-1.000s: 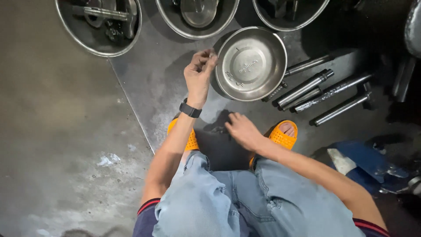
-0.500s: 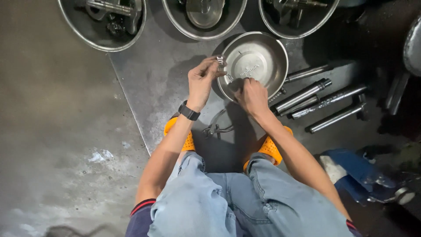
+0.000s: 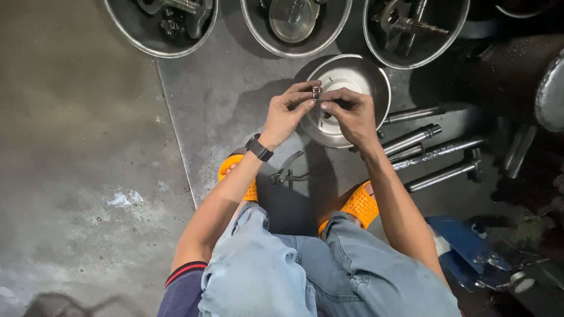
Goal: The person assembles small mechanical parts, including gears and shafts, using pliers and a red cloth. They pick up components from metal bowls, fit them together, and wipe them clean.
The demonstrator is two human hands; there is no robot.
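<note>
My left hand and my right hand meet above a steel bowl on the floor. Between the fingertips of both hands sits a small dark metal part, ring-like in shape. A black watch is on my left wrist. I squat in blue jeans and orange sandals. A thin bent metal piece lies on the floor between my feet.
Three steel bowls with machine parts stand at the top: left, middle, right. Several long steel bolts lie to the right. A blue tool sits at lower right. A metal floor plate edge runs down the left.
My right hand rose from the floor between my feet to join my left hand over the bowl. Both hands now pinch the small part together.
</note>
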